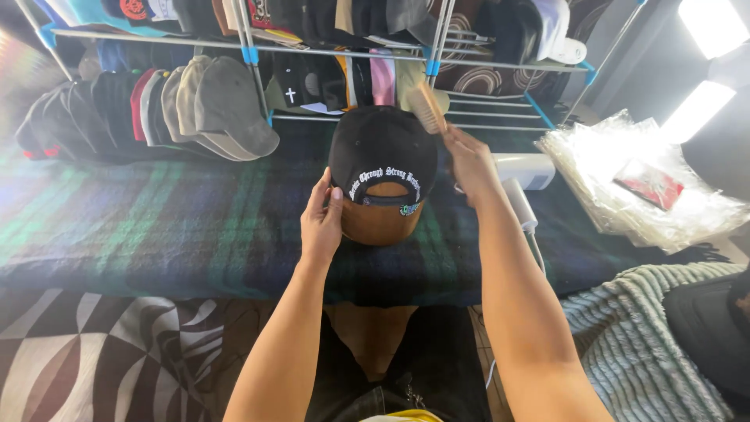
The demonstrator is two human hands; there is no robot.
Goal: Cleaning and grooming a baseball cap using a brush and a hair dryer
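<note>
1. Head view looks down on your two bare arms reaching over a bench covered in a dark green and blue plaid cloth (156, 227).
2. Your left hand (322, 223) rests against the left side of a black cap (381, 148), fingers loosely curved along its lower rim and thumb at the back edge; it steadies the cap rather than clenching it.
3. That cap sits upright on a rounded brown wooden form (381, 220), which stands on the plaid cloth near the middle of the bench. You see the back of the cap, with white embroidery above the strap opening.
4. Your right hand (469, 160) is raised just right of the cap, fingers closed around the handle of a light wooden brush (427, 107). The brush head lies at the upper right of the crown; you cannot tell whether the bristles touch.
5. Behind the cap, a metal rack (344, 53) holds many more caps in rows.
6. A row of grey and dark caps (156, 109) lies at the left on the cloth.
7. A stack of clear plastic bags (633, 180) lies at the right.
</note>
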